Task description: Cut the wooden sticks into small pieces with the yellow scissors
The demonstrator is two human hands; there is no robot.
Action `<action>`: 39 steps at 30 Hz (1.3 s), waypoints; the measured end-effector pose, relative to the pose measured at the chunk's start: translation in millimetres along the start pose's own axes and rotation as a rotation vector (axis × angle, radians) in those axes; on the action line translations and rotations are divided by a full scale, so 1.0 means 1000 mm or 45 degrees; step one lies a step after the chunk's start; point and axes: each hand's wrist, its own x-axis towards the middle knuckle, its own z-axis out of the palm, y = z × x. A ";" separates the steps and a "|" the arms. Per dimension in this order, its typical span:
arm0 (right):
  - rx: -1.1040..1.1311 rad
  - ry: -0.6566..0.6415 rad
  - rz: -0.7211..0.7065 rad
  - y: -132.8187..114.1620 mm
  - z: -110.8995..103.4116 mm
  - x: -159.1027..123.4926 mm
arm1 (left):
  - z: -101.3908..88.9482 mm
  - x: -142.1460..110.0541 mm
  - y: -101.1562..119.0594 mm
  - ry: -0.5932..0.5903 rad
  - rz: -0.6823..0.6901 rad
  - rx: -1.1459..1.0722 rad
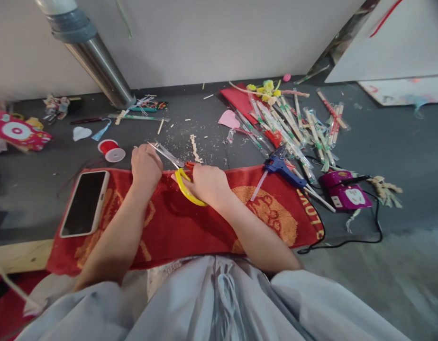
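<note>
While left hand (147, 165) closed, right hand (211, 185) round scissors (181, 177), red towel (190, 229) on grey table (396, 142), wall (212, 45) beyond

The left hand (147, 166) hides its own fingertips. A pink packet (22, 132) is cut off at the picture's left edge.

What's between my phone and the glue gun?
Between phone and glue gun, the head view shows the red towel, with left hand, scissors and right hand at its far edge.
</note>
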 end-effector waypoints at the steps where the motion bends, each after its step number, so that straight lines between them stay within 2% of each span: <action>1: 0.003 0.013 0.009 0.001 0.000 0.000 | -0.002 0.000 0.002 0.012 -0.009 0.021; 4: 0.011 0.056 0.028 0.002 0.002 0.001 | -0.007 -0.002 0.009 0.044 -0.037 0.039; 7: 0.019 0.103 0.042 0.004 0.005 0.002 | -0.008 -0.005 0.016 0.078 -0.069 -0.118; 13: 0.055 0.198 0.025 0.009 0.006 0.004 | -0.007 -0.012 0.025 0.130 0.060 -0.439; 19: 0.091 0.211 0.064 0.011 0.004 0.005 | -0.010 -0.017 0.033 0.135 0.083 -0.436; 28: 0.047 0.196 0.037 0.011 0.004 0.005 | -0.013 -0.022 0.041 0.091 0.235 -0.496; 39: 0.096 0.147 0.009 0.013 0.000 0.004 | -0.020 -0.023 0.045 0.030 0.207 -0.486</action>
